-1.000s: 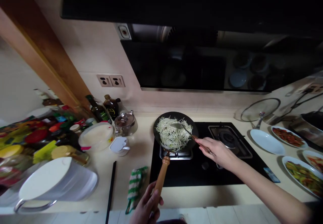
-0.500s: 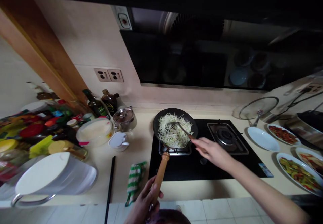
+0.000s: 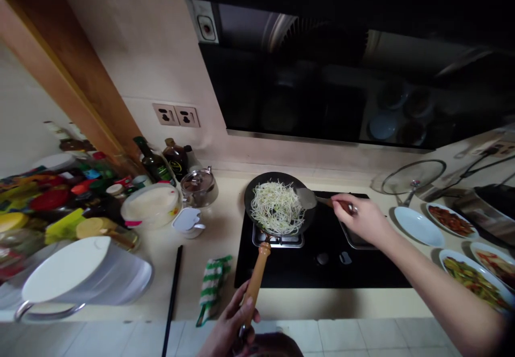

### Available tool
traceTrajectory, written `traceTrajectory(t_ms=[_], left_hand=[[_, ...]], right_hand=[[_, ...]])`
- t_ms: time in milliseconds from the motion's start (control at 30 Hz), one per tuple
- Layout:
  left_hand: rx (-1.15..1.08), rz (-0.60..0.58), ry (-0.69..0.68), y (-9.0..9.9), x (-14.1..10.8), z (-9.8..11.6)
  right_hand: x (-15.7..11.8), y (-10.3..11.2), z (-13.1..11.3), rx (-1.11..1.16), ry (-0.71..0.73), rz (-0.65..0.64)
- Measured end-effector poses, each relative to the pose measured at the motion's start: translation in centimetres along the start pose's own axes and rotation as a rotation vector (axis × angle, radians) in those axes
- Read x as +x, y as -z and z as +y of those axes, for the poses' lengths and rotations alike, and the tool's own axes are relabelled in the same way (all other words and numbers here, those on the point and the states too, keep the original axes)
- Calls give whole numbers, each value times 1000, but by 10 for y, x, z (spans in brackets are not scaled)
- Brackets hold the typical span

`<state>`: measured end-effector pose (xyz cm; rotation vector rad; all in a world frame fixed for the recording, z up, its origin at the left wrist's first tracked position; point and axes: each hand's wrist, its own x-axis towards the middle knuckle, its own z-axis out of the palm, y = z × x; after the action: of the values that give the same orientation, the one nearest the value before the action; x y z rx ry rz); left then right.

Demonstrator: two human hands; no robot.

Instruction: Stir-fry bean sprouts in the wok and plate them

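Observation:
A dark wok (image 3: 250, 191) full of pale bean sprouts (image 3: 277, 206) sits over the left burner. My left hand (image 3: 237, 314) is wrapped round the wok's wooden handle (image 3: 256, 279), which points toward me. In my right hand (image 3: 358, 216) is a spatula (image 3: 308, 198), gripped by its wooden handle. Its flat metal blade lies at the right side of the wok, beside the sprouts.
Plates of cooked food (image 3: 477, 282), a bare white plate (image 3: 419, 226) and a glass lid (image 3: 414, 177) stand at right. To the left are a striped cloth (image 3: 214, 287), a black rod (image 3: 173, 298), a white pot (image 3: 84, 276), jars and bottles. A range hood (image 3: 298, 94) hangs above.
My right hand has moved right and up with the spatula, drawing the blade out of the middle of the sprouts to the wok's right side. My left hand keeps its hold.

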<state>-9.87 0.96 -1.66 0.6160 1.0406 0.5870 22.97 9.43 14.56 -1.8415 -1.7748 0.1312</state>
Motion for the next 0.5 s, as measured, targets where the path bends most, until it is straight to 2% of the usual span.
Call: traceTrajectory(t_ms=[100, 167, 267, 367, 433, 500], left_hand=[[26, 11, -24, 2, 4, -4], [24, 7, -34, 5, 5, -5], [52, 6, -46, 9, 6, -5], [86, 56, -77, 11, 6, -2], [95, 81, -96, 11, 7, 1], [101, 87, -104, 11, 8, 4]], right_hand=[[0, -12, -7, 188, -171, -30], [-3, -14, -8, 277, -132, -92], [9, 0, 6, 261, -4, -165], [55, 11, 37, 276, 16, -180], [94, 2, 58, 415, -78, -190], [126, -18, 76, 574, -190, -224]])
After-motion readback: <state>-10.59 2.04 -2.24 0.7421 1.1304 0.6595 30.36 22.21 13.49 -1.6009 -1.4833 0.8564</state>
